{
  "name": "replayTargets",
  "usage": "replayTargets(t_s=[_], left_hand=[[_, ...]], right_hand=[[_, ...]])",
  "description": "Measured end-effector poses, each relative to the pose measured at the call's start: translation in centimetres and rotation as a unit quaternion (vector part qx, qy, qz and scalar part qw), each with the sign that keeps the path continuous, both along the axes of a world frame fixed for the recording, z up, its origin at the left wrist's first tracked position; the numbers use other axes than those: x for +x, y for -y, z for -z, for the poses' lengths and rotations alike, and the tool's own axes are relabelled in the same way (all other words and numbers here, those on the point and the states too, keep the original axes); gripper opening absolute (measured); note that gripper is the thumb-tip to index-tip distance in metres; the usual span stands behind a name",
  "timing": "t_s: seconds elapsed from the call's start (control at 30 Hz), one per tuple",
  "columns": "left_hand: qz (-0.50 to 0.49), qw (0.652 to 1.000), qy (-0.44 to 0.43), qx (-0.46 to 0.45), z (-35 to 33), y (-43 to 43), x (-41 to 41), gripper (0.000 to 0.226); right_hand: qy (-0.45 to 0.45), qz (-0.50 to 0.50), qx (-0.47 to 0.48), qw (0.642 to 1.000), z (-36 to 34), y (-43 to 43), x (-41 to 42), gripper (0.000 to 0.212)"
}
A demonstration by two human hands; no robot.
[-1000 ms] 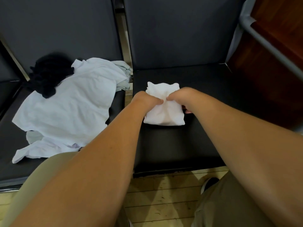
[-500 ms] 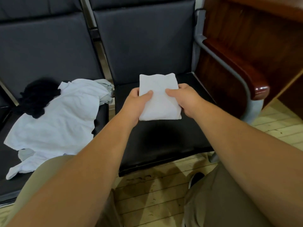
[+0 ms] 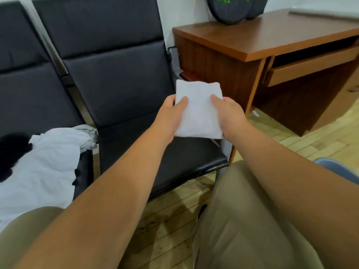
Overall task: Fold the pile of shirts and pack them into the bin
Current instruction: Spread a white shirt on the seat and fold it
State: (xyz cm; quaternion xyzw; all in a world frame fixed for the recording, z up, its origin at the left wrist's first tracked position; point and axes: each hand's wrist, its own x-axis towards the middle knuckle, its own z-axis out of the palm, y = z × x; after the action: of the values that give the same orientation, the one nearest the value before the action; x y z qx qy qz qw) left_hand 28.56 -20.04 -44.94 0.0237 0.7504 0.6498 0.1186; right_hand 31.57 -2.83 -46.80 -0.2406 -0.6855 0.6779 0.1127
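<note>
Both hands are on it. The small folded white shirt [image 3: 198, 111] is up in the air, clear of the black padded bench seat [image 3: 184, 152] below, held straight out in front of the person. The left hand [image 3: 171, 117] grips its left edge and the right hand [image 3: 229, 117] its right edge. Thumbs lie on top and fingers are out of sight beneath, so the packet is pinched from both sides.

Its long axis runs away from the person, short edge nearest, and neither hand is the nearer one. No bin in plain sight. A curved blue-grey edge [image 3: 338, 169] shows low at the far right, beside the right forearm. That may be its rim, though too little shows to tell. If so, the carry goes right and down, past the person's own right knee.

Room that way looks fair: open pale plank floor [image 3: 291, 133], with the reddish-brown wooden desk [image 3: 272, 35] standing beyond it. Well apart to the left, the loose heap of white shirts [image 3: 48, 162] lies on the neighbouring seat, a crumpled black garment [image 3: 11, 152] at its left side.
</note>
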Motion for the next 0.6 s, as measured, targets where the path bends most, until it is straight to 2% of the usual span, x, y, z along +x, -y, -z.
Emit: replayTargets(t_s=[0.1,0.2,0.43,0.6], left_hand=[[0.037,0.999,-0.007,0.004,-0.4,-4.3,1.1,0.044],[0.086,0.996,-0.004,0.005,-0.4,-8.7,2.2,0.047],[0.212,0.976,0.010,-0.057,-0.5,-21.2,6.3,0.059],[0.259,0.960,0.012,-0.104,1.6,-30.3,9.6,0.060]], right_hand=[[-0.011,0.044,0.011,0.999,-0.4,-3.9,2.3,0.026],[-0.020,0.078,0.001,0.997,-0.2,-7.9,4.9,0.027],[-0.028,0.185,-0.034,0.982,1.2,-18.3,12.4,0.019],[-0.006,0.262,-0.057,0.963,3.4,-25.1,17.2,0.026]])
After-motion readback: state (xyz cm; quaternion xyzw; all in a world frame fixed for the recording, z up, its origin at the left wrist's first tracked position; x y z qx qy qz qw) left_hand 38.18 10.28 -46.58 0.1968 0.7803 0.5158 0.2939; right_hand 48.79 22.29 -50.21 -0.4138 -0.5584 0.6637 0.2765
